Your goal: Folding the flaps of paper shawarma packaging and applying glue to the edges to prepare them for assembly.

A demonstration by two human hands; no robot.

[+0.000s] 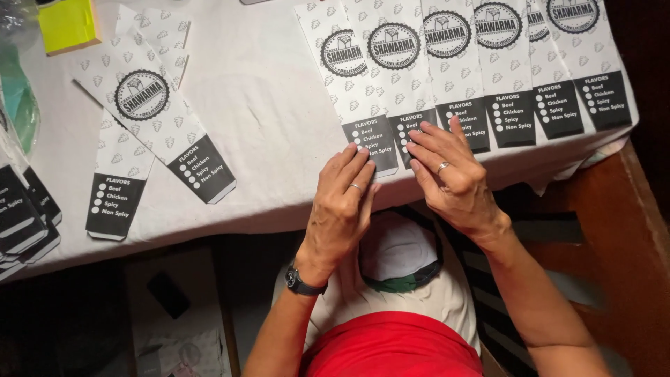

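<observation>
both hands lie flat and open, gripping nothing: left hand (343,202) fingertips on the dark end of the nearest sleeve (347,84), right hand (447,174) on the next sleeve (399,70). more white sleeves fan right along the table (265,126); two sleeves (150,105) lie crossed left, near a yellow pad (66,24).

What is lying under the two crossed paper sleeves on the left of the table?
Under the crossed paper sleeves only the white tablecloth shows. Whatever lies directly beneath them is covered.

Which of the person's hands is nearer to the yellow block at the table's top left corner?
The left hand. It is below and right of the yellow block, across the table; the right hand lies farther right, on the sleeve row.
</observation>
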